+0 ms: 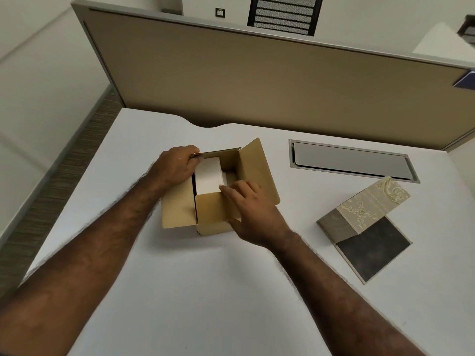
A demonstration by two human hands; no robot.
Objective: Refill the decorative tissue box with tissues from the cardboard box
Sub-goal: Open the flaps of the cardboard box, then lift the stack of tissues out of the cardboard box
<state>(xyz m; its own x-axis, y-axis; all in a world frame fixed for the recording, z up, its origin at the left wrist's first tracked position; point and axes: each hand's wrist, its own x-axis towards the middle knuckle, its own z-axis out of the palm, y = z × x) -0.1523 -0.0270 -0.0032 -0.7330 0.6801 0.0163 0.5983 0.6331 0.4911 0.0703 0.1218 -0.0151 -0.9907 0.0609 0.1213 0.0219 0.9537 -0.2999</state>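
A brown cardboard box (257,170) stands open in the middle of the white desk, its flaps folded out. Inside it a white stack of tissues (209,177) stands upright. My left hand (177,164) grips the stack's far left side at the box's rim. My right hand (250,209) rests over the near flap, its fingertips touching the stack's near right corner. The decorative tissue box (370,209), beige with a gold floral pattern, lies to the right with its dark base panel (372,249) swung open flat on the desk.
A grey cable hatch (352,160) is set into the desk behind the decorative box. A tan partition panel (257,80) runs along the desk's far edge. The desk's left edge drops to the floor.
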